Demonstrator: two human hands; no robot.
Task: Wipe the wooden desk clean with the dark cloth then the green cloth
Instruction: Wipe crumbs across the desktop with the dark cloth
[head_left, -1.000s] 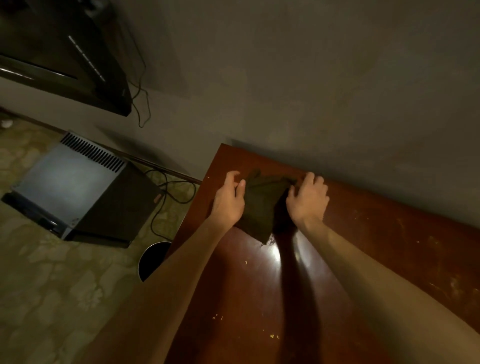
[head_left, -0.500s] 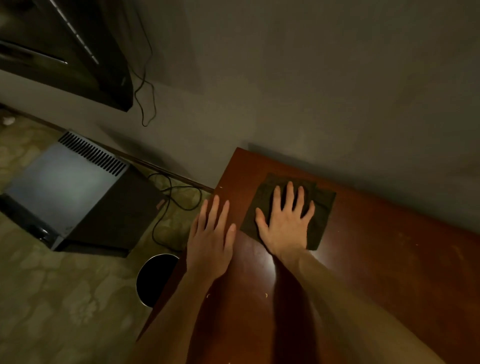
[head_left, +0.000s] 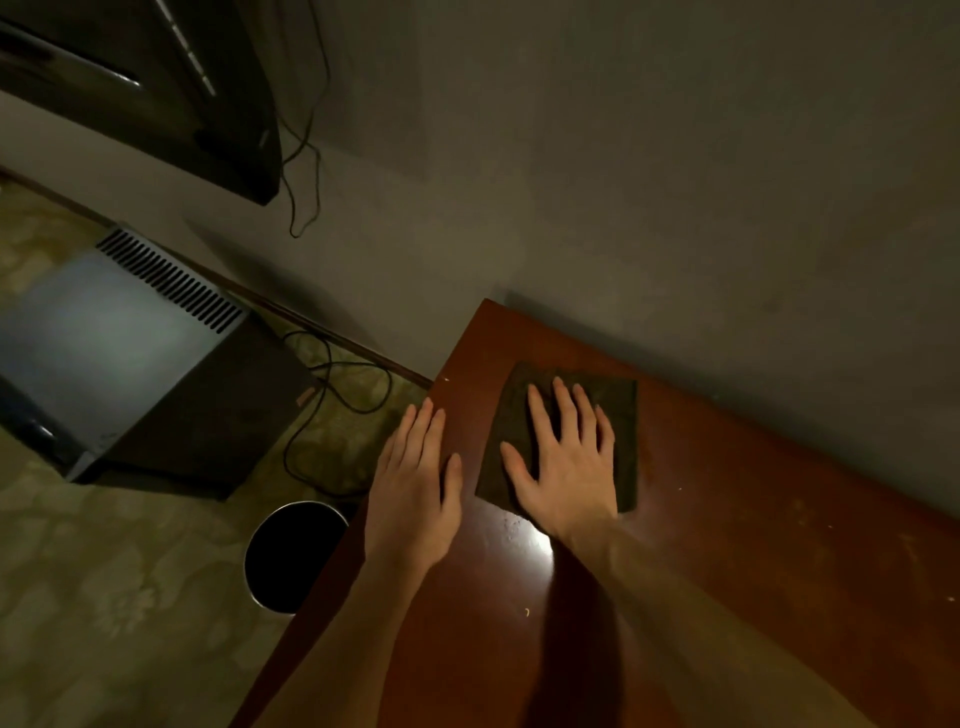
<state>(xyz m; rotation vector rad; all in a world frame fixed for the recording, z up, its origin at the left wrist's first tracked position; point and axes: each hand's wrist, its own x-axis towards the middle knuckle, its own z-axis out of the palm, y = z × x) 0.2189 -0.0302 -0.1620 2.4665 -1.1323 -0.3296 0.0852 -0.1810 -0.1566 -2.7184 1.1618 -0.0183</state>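
The dark cloth (head_left: 621, 415) lies folded flat on the reddish wooden desk (head_left: 753, 519), near its far left corner by the wall. My right hand (head_left: 563, 462) presses on the cloth with straight, spread fingers. My left hand (head_left: 415, 493) lies flat with straight fingers at the desk's left edge, just left of the cloth and apart from it. Small crumbs and pale smears dot the desk surface. No green cloth is in view.
A black round bin (head_left: 291, 556) stands on the floor by the desk's left edge. Further left sits a grey vented box (head_left: 119, 353) with cables (head_left: 332, 415) trailing beside it. A dark screen (head_left: 156, 88) hangs on the wall above. The wall runs right behind the desk.
A second ago both hands held the cloth by its sides. The cloth now lies flat under my right palm, and my left hand has let go and rests at the desk's edge.
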